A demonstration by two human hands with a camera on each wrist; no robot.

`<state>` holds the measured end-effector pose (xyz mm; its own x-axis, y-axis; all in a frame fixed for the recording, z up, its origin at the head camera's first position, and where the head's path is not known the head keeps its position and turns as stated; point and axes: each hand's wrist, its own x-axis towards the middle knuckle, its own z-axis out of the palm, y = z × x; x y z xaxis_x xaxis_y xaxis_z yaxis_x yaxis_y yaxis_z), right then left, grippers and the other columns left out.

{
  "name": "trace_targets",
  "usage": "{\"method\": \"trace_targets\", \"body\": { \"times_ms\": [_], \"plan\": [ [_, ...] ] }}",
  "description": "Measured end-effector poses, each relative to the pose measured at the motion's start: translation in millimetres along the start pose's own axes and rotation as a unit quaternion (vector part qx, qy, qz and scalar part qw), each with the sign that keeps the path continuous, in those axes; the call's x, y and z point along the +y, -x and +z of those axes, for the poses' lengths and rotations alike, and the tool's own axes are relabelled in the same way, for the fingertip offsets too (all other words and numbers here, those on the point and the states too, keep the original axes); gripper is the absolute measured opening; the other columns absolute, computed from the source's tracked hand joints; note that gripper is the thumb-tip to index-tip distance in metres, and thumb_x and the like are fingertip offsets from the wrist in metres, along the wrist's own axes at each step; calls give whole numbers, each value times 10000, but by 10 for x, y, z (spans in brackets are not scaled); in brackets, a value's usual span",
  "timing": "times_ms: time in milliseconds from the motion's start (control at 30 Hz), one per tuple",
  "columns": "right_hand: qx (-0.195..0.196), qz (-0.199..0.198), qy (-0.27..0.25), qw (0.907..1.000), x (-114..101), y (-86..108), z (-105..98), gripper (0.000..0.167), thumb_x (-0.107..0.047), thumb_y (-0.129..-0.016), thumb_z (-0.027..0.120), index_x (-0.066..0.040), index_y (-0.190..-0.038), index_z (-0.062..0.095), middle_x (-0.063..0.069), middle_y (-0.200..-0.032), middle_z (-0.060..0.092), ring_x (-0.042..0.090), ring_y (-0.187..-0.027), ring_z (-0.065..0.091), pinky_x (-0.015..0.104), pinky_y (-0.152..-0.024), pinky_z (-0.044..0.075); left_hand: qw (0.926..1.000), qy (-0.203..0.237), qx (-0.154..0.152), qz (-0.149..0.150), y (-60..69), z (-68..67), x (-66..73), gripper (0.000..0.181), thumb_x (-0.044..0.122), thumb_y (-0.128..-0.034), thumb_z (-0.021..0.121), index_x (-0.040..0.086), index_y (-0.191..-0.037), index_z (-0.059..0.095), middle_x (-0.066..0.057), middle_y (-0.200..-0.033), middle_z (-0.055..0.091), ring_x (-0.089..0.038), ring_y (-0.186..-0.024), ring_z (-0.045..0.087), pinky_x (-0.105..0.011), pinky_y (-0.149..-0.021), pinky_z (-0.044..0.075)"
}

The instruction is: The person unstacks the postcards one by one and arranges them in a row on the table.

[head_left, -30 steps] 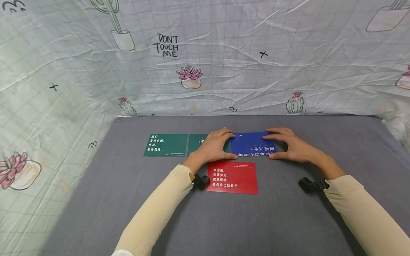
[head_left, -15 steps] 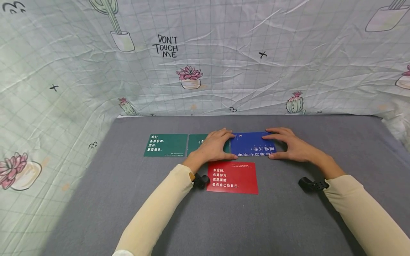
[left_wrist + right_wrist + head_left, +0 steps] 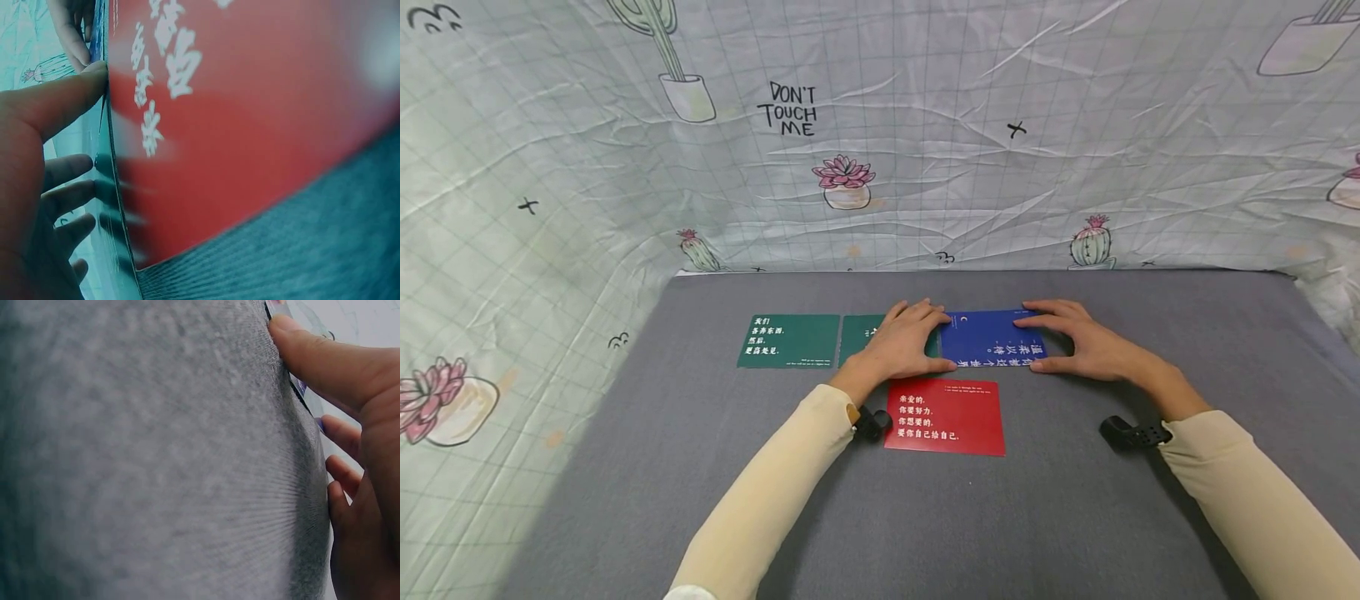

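Note:
The blue card (image 3: 981, 333) lies flat on the grey table between both hands. My left hand (image 3: 898, 343) spreads over the middle green card (image 3: 853, 335), its thumb and index fingertips at the blue card's left corners. At the blue card's right end, my right hand (image 3: 1101, 348) touches the near edge with its thumb and the far side with its fingers. Below them lies the red card (image 3: 946, 417), which also fills much of the left wrist view (image 3: 250, 125). My left palm hides part of the middle green card.
Another green card (image 3: 797, 342) with white writing lies at the left end of the row. The grey table (image 3: 1000, 517) extends in front of the cards. Behind it hangs a pale checked cloth (image 3: 940, 167) with cactus drawings, which also runs down the left side.

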<state>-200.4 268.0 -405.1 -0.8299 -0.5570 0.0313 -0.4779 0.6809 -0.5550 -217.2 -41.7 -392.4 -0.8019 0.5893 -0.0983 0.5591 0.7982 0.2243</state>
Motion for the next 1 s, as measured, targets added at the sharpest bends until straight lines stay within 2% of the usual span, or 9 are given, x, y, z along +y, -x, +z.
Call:
{"method": "trace_targets", "body": {
  "times_ms": [400, 633, 1000],
  "plan": [
    [61, -358, 95, 9993, -9, 17, 3, 519, -275, -863, 710, -134, -1340, 561, 139, -1473, 345, 402, -1343, 202, 679, -1003, 201, 10000, -37, -44, 7, 7, -5, 3, 735, 549, -829, 629, 201, -1441, 421, -16, -1510, 340, -193, -1430, 178, -423, -1151, 54],
    [-4, -220, 126, 9997, -34, 10, -14, 510, -282, -872, 700, -132, -1339, 561, 133, -1461, 355, 393, -1341, 204, 668, -1013, 203, 10000, -32, -60, -19, 2, -5, 4, 735, 552, -831, 628, 208, -1445, 416, -13, -1514, 334, -193, -1433, 169, -426, -1151, 48],
    [38, -266, 133, 9996, -32, 10, -6, 507, -273, -866, 704, -137, -1335, 566, 131, -1447, 369, 385, -1334, 217, 660, -1010, 214, 10000, -28, -21, 3, 11, 2, -1, 732, 548, -829, 633, 203, -1439, 422, -15, -1509, 342, -198, -1431, 173, -436, -1151, 51]
  ]
}}
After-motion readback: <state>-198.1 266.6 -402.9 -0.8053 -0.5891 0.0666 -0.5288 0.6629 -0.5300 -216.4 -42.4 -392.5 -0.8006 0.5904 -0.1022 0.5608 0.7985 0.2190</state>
